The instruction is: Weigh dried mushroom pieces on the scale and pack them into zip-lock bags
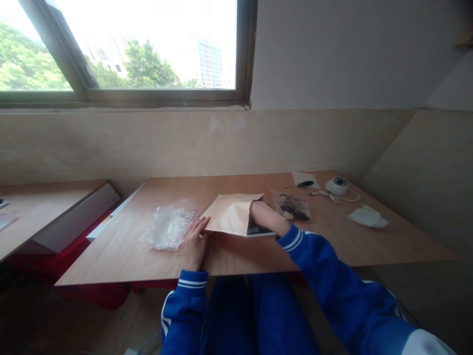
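Left hand lies flat, fingers spread, pinning the corner of a tan padded envelope on the wooden table. Right hand reaches inside it, its grip hidden. Crinkled clear plastic bag alongside.

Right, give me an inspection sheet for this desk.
Surface: wooden desk, bare at the front.
Job's things: kraft envelope lying flat, open end toward the right.
Clutter: clear plastic bags; small filled bag; screwdriver; white pad.
Hands: left hand presses the envelope's edge; right hand is inside the envelope, fingers hidden.
Cables: white lead from the dome camera.
Surroundings: window, tiled wall.
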